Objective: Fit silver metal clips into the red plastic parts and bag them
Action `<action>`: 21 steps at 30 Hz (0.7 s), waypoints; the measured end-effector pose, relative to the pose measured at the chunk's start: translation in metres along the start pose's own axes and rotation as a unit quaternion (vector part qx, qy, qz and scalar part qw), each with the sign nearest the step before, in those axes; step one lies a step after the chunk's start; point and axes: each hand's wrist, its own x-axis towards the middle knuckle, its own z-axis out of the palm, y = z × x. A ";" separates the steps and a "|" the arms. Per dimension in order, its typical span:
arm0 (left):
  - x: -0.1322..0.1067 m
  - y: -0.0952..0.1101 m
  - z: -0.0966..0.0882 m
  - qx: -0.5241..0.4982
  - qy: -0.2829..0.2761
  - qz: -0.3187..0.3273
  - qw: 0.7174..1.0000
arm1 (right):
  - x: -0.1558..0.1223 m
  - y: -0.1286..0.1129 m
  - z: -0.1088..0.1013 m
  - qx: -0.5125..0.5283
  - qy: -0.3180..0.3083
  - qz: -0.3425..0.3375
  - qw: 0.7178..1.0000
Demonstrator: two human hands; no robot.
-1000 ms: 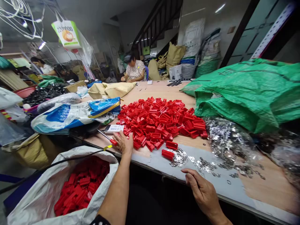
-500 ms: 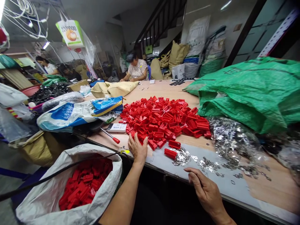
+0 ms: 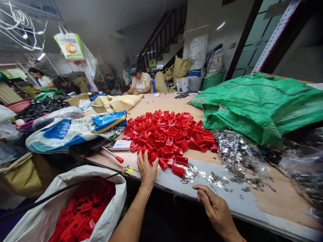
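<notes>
A big heap of red plastic pieces (image 3: 169,136) lies on the wooden table (image 3: 277,198). My left hand (image 3: 147,169) rests flat at the heap's near edge, fingers spread and touching the nearest red pieces, holding nothing that I can see. My right hand (image 3: 215,210) lies on the table's front edge, fingers loosely apart and empty, just short of a scatter of small silver metal parts (image 3: 217,179). Two loose red pieces (image 3: 178,169) sit between my hands.
A white sack (image 3: 50,215) holding red pieces stands below left. A red-handled screwdriver (image 3: 113,155) and a white device (image 3: 120,145) lie left of the heap. Green sack (image 3: 254,106), shiny metal parts (image 3: 237,151) and blue-white bags (image 3: 73,129) crowd the table. A person (image 3: 139,82) sits at the far end.
My left hand has slid right from the screwdriver to the near edge of the red heap. My right hand has hardly moved. The camera has shifted a little.
</notes>
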 end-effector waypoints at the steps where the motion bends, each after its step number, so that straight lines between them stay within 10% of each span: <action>1: -0.003 -0.001 -0.003 0.004 0.001 0.006 1.000 | 0.000 -0.001 0.000 0.000 0.001 0.001 1.000; 10: -0.034 0.046 -0.025 0.038 -0.113 0.260 0.958 | -0.001 -0.005 -0.001 0.025 -0.004 0.027 0.999; 21: -0.036 0.056 -0.021 0.021 -0.178 0.290 0.940 | -0.003 -0.008 -0.001 0.110 0.002 0.085 0.990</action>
